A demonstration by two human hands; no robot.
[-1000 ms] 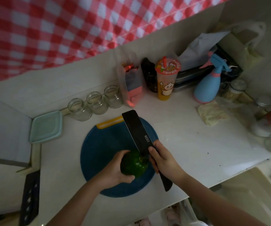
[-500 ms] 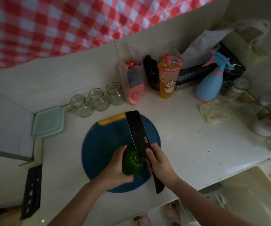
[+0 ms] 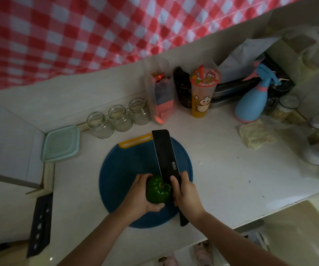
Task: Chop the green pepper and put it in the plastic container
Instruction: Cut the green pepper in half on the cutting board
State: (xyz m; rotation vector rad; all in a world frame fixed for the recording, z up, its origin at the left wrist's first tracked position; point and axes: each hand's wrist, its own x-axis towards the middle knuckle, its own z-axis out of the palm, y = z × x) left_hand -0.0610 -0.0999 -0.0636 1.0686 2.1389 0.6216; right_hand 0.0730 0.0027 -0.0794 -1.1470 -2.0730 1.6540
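we are starting the first cut. the pepper (image 3: 157, 191) is standing stem-up on the near part of the board (image 3: 128, 169), and it is looking whole to us. our left hand (image 3: 137, 196) is wrapping round its left side, fingers behind and thumb in front, steadying it. our right hand (image 3: 186, 194) is gripping the knife (image 3: 164, 154) where handle meets blade, fingers curled round it. the blade is pointing away from us and lying against the pepper's right side, just beside the stem; whether the edge is biting in yet, we cannot tell.

the container (image 3: 61, 144) is sitting well apart, on the counter's far left corner, and its lid is looking shut.

next, we are judging, the knife is needing a firm press down through the pepper while the left fingertips are tucking clear of the edge. the round, glossy skin is likely to roll or slip, so the hold is needing to be tight. chopping and the transfer are not yet done.
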